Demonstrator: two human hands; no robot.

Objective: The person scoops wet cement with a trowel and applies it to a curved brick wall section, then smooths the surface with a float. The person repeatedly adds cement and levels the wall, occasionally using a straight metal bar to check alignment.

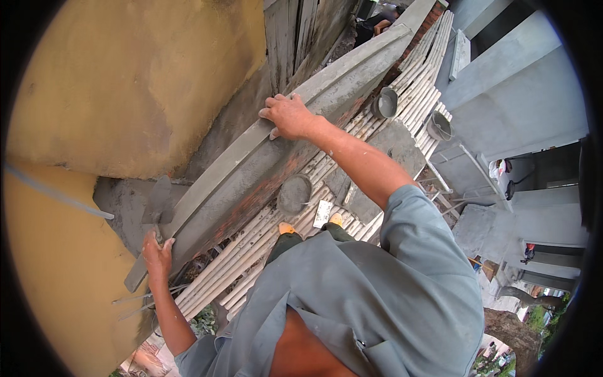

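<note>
A long grey straightedge (217, 173) lies along the top edge of a low plastered brick wall (251, 168), its near end sticking out past the wall at lower left. My right hand (287, 117) is closed over it near the middle, fingers bent over the far side. Lower left, my left hand (157, 254) is closed round the handle of a trowel (161, 200) and rests against the straightedge. The trowel's grey blade points away from me, over wet-looking mortar (122, 204). Part of the left hand's grip is hidden.
Scaffold poles (235, 270) run beneath my feet. On them are a mortar bucket (294, 193), another bucket (384, 102), a grey board (396, 147) and a white rectangular piece (323, 213). A third bucket (439, 126) stands farther right. A yellow wall (138, 81) rises left; a person (379, 24) is beyond.
</note>
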